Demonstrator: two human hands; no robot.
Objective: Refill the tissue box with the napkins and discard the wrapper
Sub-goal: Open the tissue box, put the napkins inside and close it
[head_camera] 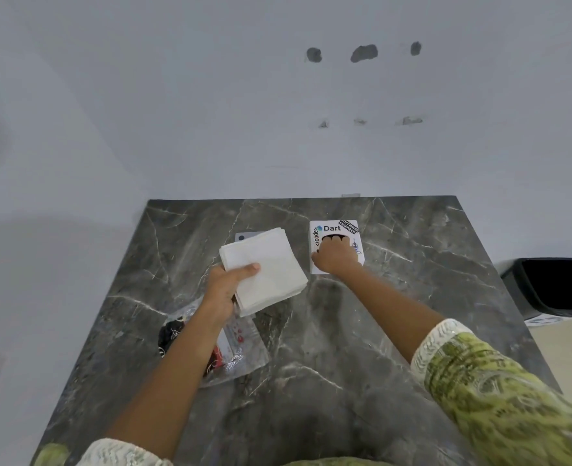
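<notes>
sleeves of green patterned cloth (499, 391) frame our reach across the dark veined marble table (345, 331). nearest lies the clear crumpled plastic wrapper (240, 351), emptied and awaiting discard. our left hand (222, 290) pinches the square white napkin stack (267, 267) flat, its corners turned diagonal to the table edges, no long axis evident. farther, our right hand (335, 255), fingers curled, presses into the dark opening of the white stickered tissue box (331, 227), likely steadying it. a black bin (553, 285) waits rightward.

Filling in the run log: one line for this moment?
left hand: holds napkin stack | right hand: fingers in tissue box opening | wrapper: on table, not discarded | bin: right
</notes>
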